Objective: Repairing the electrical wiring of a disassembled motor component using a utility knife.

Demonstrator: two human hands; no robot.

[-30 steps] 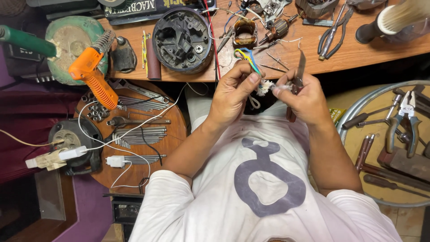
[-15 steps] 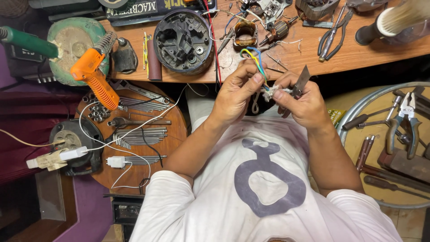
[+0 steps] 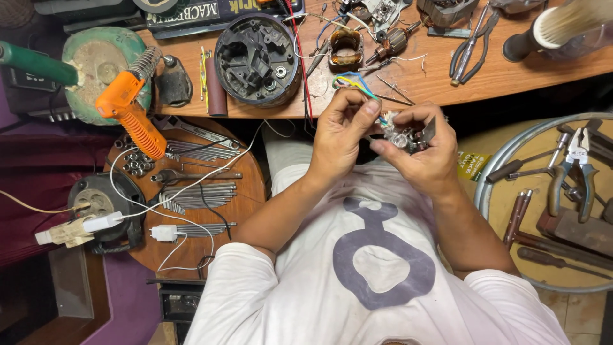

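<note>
Left hand (image 3: 338, 137) and right hand (image 3: 424, 153) meet at frame centre, above the lap. The fingers of both are closed narrowly around a small wired part (image 3: 399, 135); its coloured wires (image 3: 354, 84) arc toward 11 o'clock. At 3 o'clock, a round metal tray (image 3: 488, 176) contains pliers (image 3: 578, 163) and screwdrivers (image 3: 520, 214). At 12 o'clock, the table (image 3: 447, 86) carries a black round housing (image 3: 257, 59).
</note>
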